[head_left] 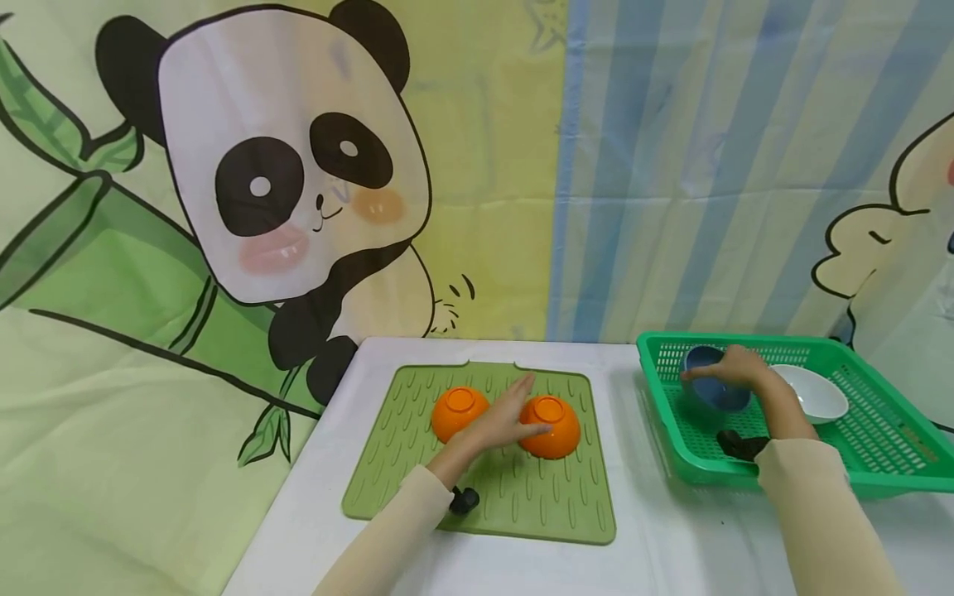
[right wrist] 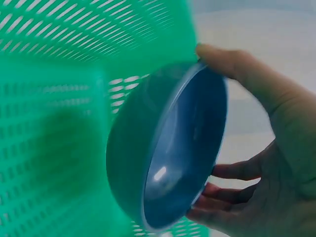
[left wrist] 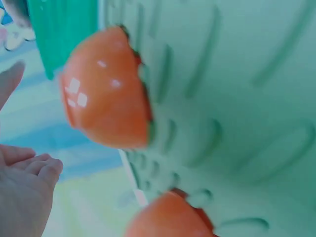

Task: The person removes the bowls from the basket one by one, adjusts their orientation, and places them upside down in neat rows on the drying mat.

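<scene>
Two orange bowls lie upside down on a green drying mat (head_left: 537,517): a left one (head_left: 455,407) and a right one (head_left: 561,439). My left hand (head_left: 495,424) is over them with its fingers spread and nothing in its grasp; in the left wrist view its palm stands apart from the nearer bowl (left wrist: 106,94). On the right, my right hand (head_left: 739,368) holds a blue bowl (head_left: 711,396) inside a green basket (head_left: 689,468). The right wrist view has the thumb at one side of the bowl's rim and the fingers at the other, the blue bowl (right wrist: 182,148) tilted on its side.
A white bowl (head_left: 816,396) sits in the basket to the right of my right hand. The basket's slotted walls rise around both bowls. Behind the white table (head_left: 633,530) hangs a curtain (head_left: 492,165) printed with a panda.
</scene>
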### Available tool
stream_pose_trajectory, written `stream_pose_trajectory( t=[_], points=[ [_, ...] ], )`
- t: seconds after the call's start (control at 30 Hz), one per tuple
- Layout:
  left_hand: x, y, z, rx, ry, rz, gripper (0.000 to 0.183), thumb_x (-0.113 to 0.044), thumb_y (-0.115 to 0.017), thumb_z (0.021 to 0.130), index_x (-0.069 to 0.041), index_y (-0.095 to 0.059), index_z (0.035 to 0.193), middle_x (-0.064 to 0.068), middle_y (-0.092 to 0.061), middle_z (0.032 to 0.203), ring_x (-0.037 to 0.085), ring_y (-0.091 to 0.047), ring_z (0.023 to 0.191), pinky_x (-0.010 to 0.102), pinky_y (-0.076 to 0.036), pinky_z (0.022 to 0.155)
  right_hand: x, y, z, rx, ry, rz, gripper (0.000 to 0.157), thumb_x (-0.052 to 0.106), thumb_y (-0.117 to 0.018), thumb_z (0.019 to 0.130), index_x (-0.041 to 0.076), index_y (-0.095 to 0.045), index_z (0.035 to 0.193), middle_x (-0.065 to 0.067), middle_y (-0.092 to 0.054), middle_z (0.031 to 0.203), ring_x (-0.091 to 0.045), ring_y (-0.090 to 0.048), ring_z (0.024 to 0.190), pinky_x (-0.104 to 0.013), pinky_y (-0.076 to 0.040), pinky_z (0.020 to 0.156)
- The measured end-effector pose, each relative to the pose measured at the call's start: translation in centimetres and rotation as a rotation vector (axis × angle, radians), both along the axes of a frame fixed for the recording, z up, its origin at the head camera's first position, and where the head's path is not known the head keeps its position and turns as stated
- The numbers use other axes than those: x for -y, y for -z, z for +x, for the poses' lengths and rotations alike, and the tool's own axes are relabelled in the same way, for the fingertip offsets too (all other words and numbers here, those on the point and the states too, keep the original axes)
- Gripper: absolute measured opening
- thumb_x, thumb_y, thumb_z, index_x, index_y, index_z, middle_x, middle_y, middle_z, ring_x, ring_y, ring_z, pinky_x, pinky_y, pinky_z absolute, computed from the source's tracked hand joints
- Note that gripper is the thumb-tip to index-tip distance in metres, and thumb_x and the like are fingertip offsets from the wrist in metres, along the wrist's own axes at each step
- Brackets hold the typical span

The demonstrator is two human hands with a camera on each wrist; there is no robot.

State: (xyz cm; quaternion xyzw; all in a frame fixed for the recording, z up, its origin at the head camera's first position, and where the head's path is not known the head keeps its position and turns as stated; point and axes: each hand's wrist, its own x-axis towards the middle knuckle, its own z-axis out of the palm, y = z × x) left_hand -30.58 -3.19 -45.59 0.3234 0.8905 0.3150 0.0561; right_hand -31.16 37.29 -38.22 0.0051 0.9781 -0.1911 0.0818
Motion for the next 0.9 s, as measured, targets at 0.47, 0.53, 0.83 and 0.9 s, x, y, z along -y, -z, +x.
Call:
stream_pose_trajectory(
  t=[0.47,0.53,0.83,0.9],
  points=[
    [-1.5,-2.9,5.3,0.546,0.057,0.702,0.047,-0.032,-0.053,0.094,0.000,-0.052,0.128,0.014,-0.064,0.111,0.028,-0.062,0.101,0.042,-0.047,0.089,7.8,-6.2,4.3,-0.217,-0.024,-0.456,0.098,0.045,-0.066,0.082,-0.003,-0.010,0.146,-0.033,-0.023,0.141,-0.049,-0.026,0.126,-0.062,-0.035,0.092],
    [-1.8,-2.9,5.7,0.729,0.077,0.776,0.049,-0.032,-0.053,0.094,0.003,-0.051,0.128,0.018,-0.062,0.112,0.029,-0.061,0.103,0.043,-0.044,0.092,9.5,-6.3,5.2,-0.236,-0.070,-0.561,0.092,0.036,-0.068,0.084,-0.001,-0.012,0.146,-0.030,-0.024,0.142,-0.046,-0.026,0.128,-0.060,-0.033,0.096],
    [-2.2,-1.3,7.7,1.313,0.275,1.049,0.072,-0.049,-0.037,0.096,0.009,-0.029,0.139,0.027,-0.042,0.134,0.034,-0.043,0.123,0.035,-0.037,0.100,15.4,-4.4,8.6,-0.302,-0.334,-0.883,0.082,0.006,-0.072,0.079,-0.002,-0.021,0.143,-0.022,-0.029,0.140,-0.039,-0.027,0.130,-0.029,-0.034,0.101],
    [-2.3,-0.9,8.1,1.355,0.335,1.089,0.078,-0.054,-0.032,0.096,0.010,-0.025,0.140,0.028,-0.037,0.137,0.035,-0.038,0.126,0.035,-0.034,0.102,16.3,-4.0,9.3,-0.313,-0.384,-0.915,0.083,0.005,-0.073,0.077,-0.002,-0.023,0.143,-0.021,-0.030,0.140,-0.039,-0.029,0.129,-0.022,-0.036,0.098]
  ],
)
